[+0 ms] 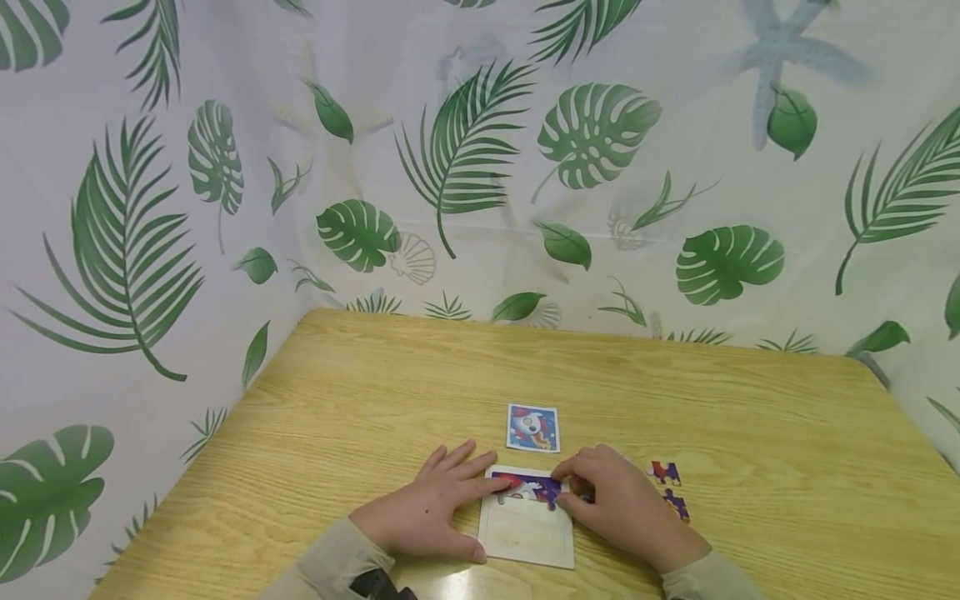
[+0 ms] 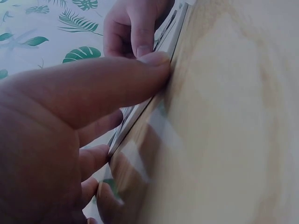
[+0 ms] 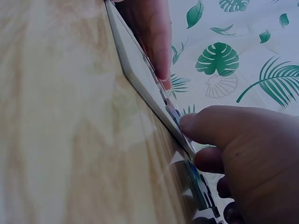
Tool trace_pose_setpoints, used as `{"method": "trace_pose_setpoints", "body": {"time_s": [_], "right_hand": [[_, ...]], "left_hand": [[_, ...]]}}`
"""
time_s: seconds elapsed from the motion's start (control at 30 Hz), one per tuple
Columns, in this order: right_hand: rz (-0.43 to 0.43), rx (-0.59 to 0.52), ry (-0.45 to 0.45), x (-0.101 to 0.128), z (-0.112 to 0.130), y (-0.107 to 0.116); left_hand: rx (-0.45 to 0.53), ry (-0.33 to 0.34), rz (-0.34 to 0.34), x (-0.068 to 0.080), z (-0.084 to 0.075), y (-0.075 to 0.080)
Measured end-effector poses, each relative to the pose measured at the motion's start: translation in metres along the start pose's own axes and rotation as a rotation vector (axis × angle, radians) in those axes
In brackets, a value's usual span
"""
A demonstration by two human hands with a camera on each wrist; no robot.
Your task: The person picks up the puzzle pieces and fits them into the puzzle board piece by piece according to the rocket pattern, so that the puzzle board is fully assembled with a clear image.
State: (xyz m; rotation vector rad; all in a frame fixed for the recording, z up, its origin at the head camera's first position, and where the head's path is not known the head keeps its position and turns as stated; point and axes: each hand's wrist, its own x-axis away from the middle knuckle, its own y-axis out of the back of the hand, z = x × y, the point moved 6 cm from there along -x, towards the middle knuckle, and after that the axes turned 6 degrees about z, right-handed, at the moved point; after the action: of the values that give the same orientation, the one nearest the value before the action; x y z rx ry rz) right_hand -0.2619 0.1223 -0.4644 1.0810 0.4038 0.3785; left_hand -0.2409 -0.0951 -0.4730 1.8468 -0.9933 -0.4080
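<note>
A shallow white puzzle tray (image 1: 528, 537) lies in front of me, its lower part showing bare board. Joined jigsaw pieces (image 1: 532, 487) in purple, red and white fill its upper part. My left hand (image 1: 438, 504) is spread at the tray's left side, index fingertip resting on the pieces and thumb by the lower left edge. At the upper right corner, my right hand (image 1: 626, 504) has its thumb and index finger bent around the right-hand purple puzzle piece (image 1: 553, 487). In the right wrist view, the right thumb (image 3: 201, 123) touches the tray's edge.
A picture card (image 1: 533, 427) with a white rocket on blue lies just beyond the tray. Two loose jigsaw pieces, one red and purple (image 1: 664, 473) and one purple (image 1: 677, 504), lie right of my right hand. A leaf-print curtain (image 1: 480, 167) borders the wooden table (image 1: 375, 375).
</note>
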Motion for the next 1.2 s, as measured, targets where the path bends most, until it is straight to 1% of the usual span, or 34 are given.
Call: {"method": "trace_pose_setpoints", "body": {"time_s": [0.23,0.33,0.43,0.63,0.7,0.8,0.9,1.07,1.2], "right_hand": [[-0.007,0.016,0.038,0.001,0.003,0.002],[-0.014,0.029,0.036,0.002,0.003,0.002],[-0.015,0.052,0.013,0.001,0.004,0.002],[0.046,0.062,-0.086,-0.005,0.009,-0.005],[0.053,0.059,-0.1,-0.005,0.01,-0.005],[0.049,0.062,-0.085,-0.004,0.011,-0.004],[0.044,0.081,-0.043,-0.003,0.012,-0.003],[0.011,0.172,0.014,-0.002,0.014,0.001],[-0.009,0.202,0.024,-0.002,0.016,0.003]], "left_hand": [[0.016,-0.002,-0.002,0.0,0.0,0.001],[0.009,0.0,0.0,0.0,-0.001,0.001],[-0.002,0.006,0.004,0.0,-0.001,0.002],[0.003,0.01,0.007,0.0,-0.001,0.002],[0.0,0.007,0.002,0.0,-0.001,0.002],[-0.006,0.004,-0.002,0.0,0.0,0.001],[-0.009,0.001,-0.003,-0.001,0.001,-0.001],[-0.017,0.003,-0.004,0.0,0.003,-0.001],[-0.025,0.002,-0.006,0.0,0.003,0.0]]}}
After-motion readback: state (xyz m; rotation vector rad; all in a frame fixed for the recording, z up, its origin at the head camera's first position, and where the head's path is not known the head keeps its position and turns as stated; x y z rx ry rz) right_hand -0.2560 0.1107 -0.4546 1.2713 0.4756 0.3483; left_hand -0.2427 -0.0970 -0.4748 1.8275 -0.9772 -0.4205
